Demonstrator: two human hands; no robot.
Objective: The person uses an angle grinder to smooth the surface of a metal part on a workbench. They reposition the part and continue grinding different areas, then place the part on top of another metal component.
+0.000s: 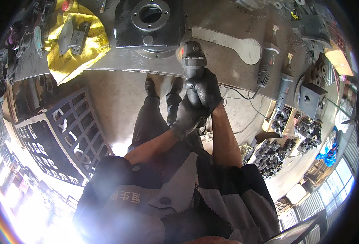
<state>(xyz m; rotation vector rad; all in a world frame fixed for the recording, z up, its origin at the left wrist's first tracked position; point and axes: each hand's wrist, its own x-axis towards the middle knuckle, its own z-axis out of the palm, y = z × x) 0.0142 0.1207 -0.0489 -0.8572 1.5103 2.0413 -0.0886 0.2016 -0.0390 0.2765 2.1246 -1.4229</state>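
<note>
While left hand (pixel 186 118) and right hand (pixel 207 90) wrap tight round the grinder (pixel 194 61), just beside the casting (pixel 163 35), grinding looks under way, how much remains unclear!

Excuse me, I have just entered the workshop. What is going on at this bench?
A person wearing dark gloves grips a power tool, apparently an angle grinder, with both hands: the right hand nearer its head, the left hand further back. Its head is beside the lower right corner of a black metal block on the bench; I cannot tell whether they touch. Two other power tools lie to the right, unheld.
</note>
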